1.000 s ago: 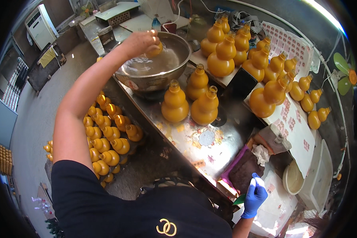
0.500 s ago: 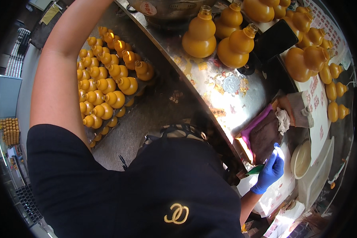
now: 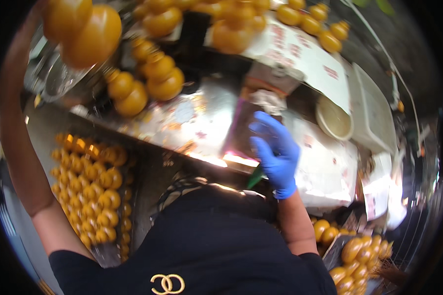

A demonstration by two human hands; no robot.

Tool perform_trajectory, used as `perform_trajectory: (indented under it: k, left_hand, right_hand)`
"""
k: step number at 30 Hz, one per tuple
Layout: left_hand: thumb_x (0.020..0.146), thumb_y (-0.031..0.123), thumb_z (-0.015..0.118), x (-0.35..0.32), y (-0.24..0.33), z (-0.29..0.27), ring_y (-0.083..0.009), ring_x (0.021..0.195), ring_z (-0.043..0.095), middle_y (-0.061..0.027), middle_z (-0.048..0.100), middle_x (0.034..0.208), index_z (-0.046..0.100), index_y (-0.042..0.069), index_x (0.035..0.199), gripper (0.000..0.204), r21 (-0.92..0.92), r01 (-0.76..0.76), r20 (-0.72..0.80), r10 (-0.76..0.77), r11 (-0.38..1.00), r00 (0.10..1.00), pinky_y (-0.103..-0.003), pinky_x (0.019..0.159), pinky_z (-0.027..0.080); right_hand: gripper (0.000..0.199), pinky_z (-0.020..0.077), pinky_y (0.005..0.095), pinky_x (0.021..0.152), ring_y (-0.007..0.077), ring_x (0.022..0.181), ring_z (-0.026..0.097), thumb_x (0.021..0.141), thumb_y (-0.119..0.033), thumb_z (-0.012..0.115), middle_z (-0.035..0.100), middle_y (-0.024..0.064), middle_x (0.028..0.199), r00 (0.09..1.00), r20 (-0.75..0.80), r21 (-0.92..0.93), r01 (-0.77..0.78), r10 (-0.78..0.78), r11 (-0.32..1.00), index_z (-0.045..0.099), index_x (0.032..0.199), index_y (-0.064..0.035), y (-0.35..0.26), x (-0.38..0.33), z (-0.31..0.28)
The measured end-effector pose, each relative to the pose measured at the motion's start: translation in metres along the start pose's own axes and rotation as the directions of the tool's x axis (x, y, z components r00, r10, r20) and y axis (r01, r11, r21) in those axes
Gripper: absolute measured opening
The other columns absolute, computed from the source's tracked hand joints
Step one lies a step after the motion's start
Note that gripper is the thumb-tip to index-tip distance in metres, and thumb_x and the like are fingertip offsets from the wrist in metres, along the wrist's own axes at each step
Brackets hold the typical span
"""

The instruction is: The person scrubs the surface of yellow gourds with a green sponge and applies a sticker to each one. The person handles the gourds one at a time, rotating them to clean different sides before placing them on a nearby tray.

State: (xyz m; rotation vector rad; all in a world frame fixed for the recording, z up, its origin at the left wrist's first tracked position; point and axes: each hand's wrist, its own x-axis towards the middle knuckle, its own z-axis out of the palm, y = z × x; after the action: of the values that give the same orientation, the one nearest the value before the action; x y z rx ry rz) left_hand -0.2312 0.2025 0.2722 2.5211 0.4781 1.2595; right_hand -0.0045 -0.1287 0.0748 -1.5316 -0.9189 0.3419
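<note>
At the upper left, a large orange-yellow gourd-shaped bottle [image 3: 86, 37] is held up over a metal bowl [image 3: 59, 81]. My bare left hand [image 3: 37, 11] is beside it at the picture's edge, mostly out of sight. My right hand [image 3: 278, 155], in a blue glove, hovers over a dark cloth-covered pad [image 3: 242, 130] with a purple edge. Its fingers and thumb are apart, with nothing visible between them. Just below the thumb, a green pointed piece [image 3: 255, 177] sticks out by the pad's near edge. Behind the fingers lies a crumpled whitish cloth [image 3: 268, 102].
More gourd bottles [image 3: 165, 78] stand along the metal table [image 3: 202, 128], near a black upright panel [image 3: 194, 29]. Many small ones fill a rack [image 3: 91, 196] at the lower left. A round cream tub [image 3: 334, 118] and a white bin [image 3: 374, 113] stand at the right.
My view has swung to the right. The left arm has shifted to the left edge, and a raised gourd bottle has come into view beside it. The right hand's fingers have spread from a pinch.
</note>
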Motion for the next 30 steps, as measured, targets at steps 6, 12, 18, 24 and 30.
perform_trajectory:
  k: [6, 12, 18, 24, 30]
  left_hand:
    - [0.096, 0.015, 0.052, 0.005, 0.097, 0.174, -0.0172, 0.095, 0.059, -0.0062, 0.058, 0.1, 0.058, 0.004, 0.096, 0.012, -0.427, -0.039, 0.434, 0.242, 0.903, 0.867, -0.029, 0.087, 0.045]
    - [0.092, 0.014, 0.06, -0.017, 0.113, 0.319, -0.0166, 0.099, 0.06, -0.0143, 0.064, 0.107, 0.048, 0.004, 0.121, 0.033, -0.583, 0.366, 0.574, 0.049, 0.726, 0.817, -0.028, 0.085, 0.047]
    - [0.068, 0.035, 0.083, -0.101, 0.1, 0.329, -0.035, 0.133, 0.034, -0.0177, 0.033, 0.14, 0.047, 0.011, 0.134, 0.078, -0.631, 0.05, 0.484, 0.343, 0.774, 0.805, -0.044, 0.106, 0.035]
    - [0.079, 0.009, 0.07, -0.151, 0.124, 0.395, -0.037, 0.131, 0.034, -0.0166, 0.033, 0.141, 0.043, 0.017, 0.135, 0.063, -0.713, 0.116, 0.358, 0.217, 0.692, 0.908, -0.045, 0.107, 0.035]
    - [0.066, 0.011, 0.079, -0.175, 0.087, 0.393, -0.0484, 0.127, 0.033, -0.026, 0.023, 0.147, 0.042, 0.027, 0.137, 0.082, -0.628, -0.13, 0.135, 0.272, 0.767, 0.953, -0.051, 0.104, 0.034]
  right_hand:
    - [0.083, 0.0431, 0.0338, 0.1, 0.0244, 0.119, 0.055, 0.069, -0.027, 0.083, 0.055, 0.015, 0.131, 0.995, 0.036, -0.155, 0.102, -0.097, 0.983, 0.043, 0.137, -0.0013, -0.003, 0.016, -0.026]
    - [0.092, 0.0482, 0.0397, 0.091, 0.0342, 0.108, 0.061, 0.068, -0.051, 0.077, 0.059, 0.0203, 0.121, 0.956, 0.028, -0.256, -0.274, 0.291, 0.927, 0.041, 0.138, -0.0036, 0.037, 0.026, -0.059]
    - [0.084, 0.0446, 0.0371, 0.096, 0.0312, 0.112, 0.059, 0.077, -0.052, 0.069, 0.059, 0.0208, 0.122, 0.915, -0.052, -0.275, -0.398, 0.4, 0.875, 0.042, 0.138, -0.0016, 0.061, 0.035, -0.074]
    - [0.065, 0.0517, 0.0361, 0.086, 0.0257, 0.104, 0.062, 0.084, -0.039, 0.069, 0.062, 0.0174, 0.115, 0.833, -0.034, -0.189, -0.548, 0.552, 0.815, 0.047, 0.131, 0.0, 0.061, 0.04, -0.092]
    - [0.057, 0.0393, 0.032, 0.101, 0.0263, 0.121, 0.05, 0.1, -0.036, 0.046, 0.048, 0.0213, 0.135, 0.961, -0.027, -0.464, -0.257, 0.276, 0.848, 0.04, 0.137, 0.0056, 0.118, 0.043, -0.079]
